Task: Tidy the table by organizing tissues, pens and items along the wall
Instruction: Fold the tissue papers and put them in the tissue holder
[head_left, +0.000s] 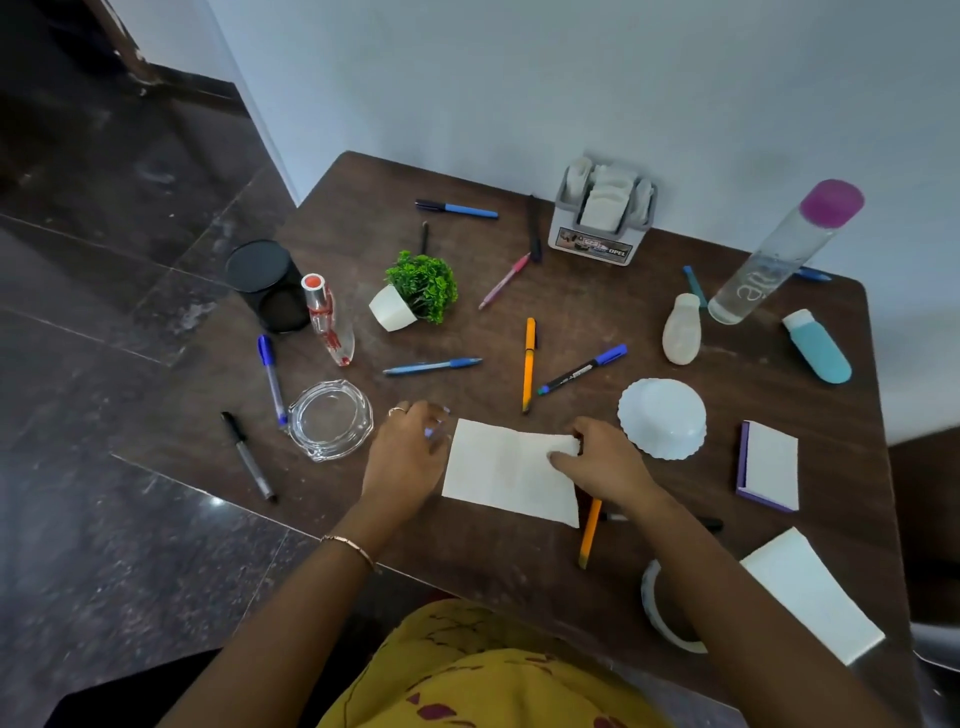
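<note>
The brown table (597, 306) is a proper mess, pens scattered all over it, and the person is working at the middle of its near edge. The tissue (506, 475) lies flat there between the two hands, a white sheet with a faint crease down its middle. The right hand (605, 460) pinches the sheet's far right corner, thumb and fingers bunching a bit of it up. The left hand (408, 452) sits at the sheet's left side with its fingers curled. It's smeary there, so I can't tell if it grips the tissue or just rests beside it.

My guess is this is the folding bit, before the sheet goes into the tissue holder (602, 218) at the far edge against the wall (519, 78). If it were me, I'd pin the left side flat and bring the pinched corner over along that crease. Then line up the edges before pressing down. Go easy, because thin paper probably skews or tears if you yank it from one corner.

Stuff I can't see properly:
- A white ring-shaped thing (652, 608) by the near edge is mostly under the right forearm, no clue what it is.
- The orange pen (589, 535) nearest the person pokes out from under the right wrist, top end hidden.
- A black pen (711, 524) only shows its ends either side of that forearm.
- Most of the holder's label is too small to read.
</note>
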